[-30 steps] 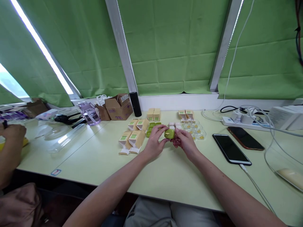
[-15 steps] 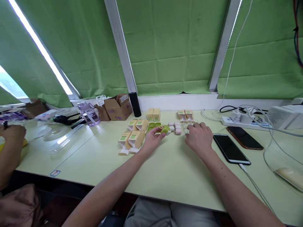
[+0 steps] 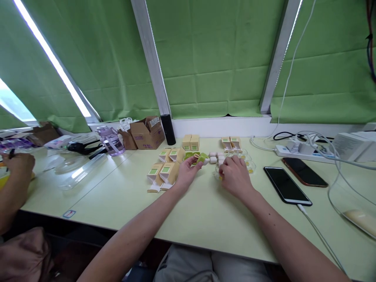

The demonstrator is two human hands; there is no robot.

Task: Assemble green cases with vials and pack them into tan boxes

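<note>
In my left hand (image 3: 188, 170), fingers closed, is a small green and white item (image 3: 203, 158). My right hand (image 3: 235, 174) has its fingers pinched together over the near left side of clear plastic pieces with yellow bits (image 3: 249, 164); what its fingertips hold is hidden. Small pale pink-white pieces (image 3: 216, 156) sit between my hands. Left of my left hand stand several cream boxes with green labels (image 3: 166, 170). Behind it are green pieces (image 3: 188, 155) and two closed cream boxes (image 3: 190, 142). Two more open boxes (image 3: 231, 143) stand farther back on the right.
Two phones (image 3: 287, 185) (image 3: 304, 171), a power strip (image 3: 305, 152) with cables and a mouse (image 3: 361, 220) lie to the right. At back left are a cardboard box (image 3: 147, 133), a black cylinder (image 3: 167, 129) and a purple bottle (image 3: 110, 141). Another person's hand (image 3: 20, 168) is at far left.
My right hand has moved left, closer to my left hand, uncovering more of the clear plastic pieces. My left hand, still holding the green and white item, has shifted slightly left.
</note>
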